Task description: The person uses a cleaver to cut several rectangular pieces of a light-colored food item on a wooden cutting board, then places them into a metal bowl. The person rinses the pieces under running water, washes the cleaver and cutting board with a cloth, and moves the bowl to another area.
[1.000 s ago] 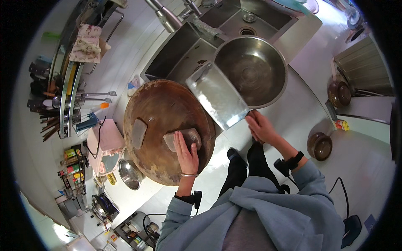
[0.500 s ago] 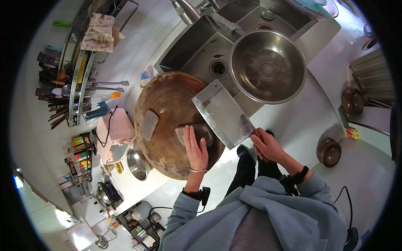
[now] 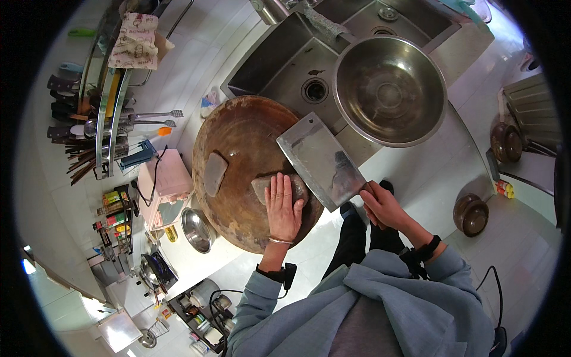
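Observation:
My left hand (image 3: pixel 285 205) lies flat, fingers stretched out, on a greyish-brown slab (image 3: pixel 301 188) with rounded edges. The slab rests on a large round wooden board (image 3: pixel 250 229), and part of it is hidden under my palm. A second, smaller grey slab (image 3: pixel 215 174) lies on the board further left. In my right hand (image 3: pixel 381 205) is the handle of a wide cleaver (image 3: pixel 321 160). Its broad grey blade is seen flat from above, over the board's right edge, with a darker patch near the handle end. Whether the blade touches the slab, I cannot tell.
A wide steel bowl (image 3: pixel 389 92) stands by the double sink (image 3: pixel 279 65) at the back right. Left of the board are a small metal bowl (image 3: pixel 197 231) and a pink appliance (image 3: pixel 166 181). A utensil rack (image 3: pixel 107 128) hangs on the left wall.
The view has shifted slightly. My left hand stays on the slab and my right hand keeps the cleaver in nearly the same place.

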Motion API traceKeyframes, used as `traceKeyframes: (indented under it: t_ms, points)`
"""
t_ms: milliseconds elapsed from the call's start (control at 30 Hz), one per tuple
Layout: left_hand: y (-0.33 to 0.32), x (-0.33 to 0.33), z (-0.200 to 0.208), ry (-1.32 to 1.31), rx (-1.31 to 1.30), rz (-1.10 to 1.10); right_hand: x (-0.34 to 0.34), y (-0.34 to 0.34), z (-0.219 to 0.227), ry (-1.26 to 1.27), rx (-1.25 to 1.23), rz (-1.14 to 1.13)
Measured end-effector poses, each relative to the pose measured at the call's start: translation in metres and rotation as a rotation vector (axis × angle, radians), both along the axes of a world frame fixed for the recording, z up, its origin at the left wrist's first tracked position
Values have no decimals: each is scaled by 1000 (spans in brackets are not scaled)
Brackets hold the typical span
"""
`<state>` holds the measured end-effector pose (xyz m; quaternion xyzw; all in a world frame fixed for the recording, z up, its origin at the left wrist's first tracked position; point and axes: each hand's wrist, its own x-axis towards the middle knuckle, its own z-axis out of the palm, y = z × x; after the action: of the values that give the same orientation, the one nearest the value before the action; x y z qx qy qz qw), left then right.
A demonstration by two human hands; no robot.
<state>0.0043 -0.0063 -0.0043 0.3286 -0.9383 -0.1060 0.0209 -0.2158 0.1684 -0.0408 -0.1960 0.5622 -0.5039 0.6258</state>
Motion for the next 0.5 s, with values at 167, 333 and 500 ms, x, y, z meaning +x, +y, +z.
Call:
traceKeyframes:
  t_ms: [167, 333, 500]
  points:
    - [-15, 6, 1, -14, 33, -102, 0, 0, -4, 1, -5, 14]
    - [-35, 13, 2, -30, 30, -282, 0, 1, -7, 15, -8, 16]
    - [-52, 14, 2, -44, 51, -452, 1, 0, -8, 17, -3, 21]
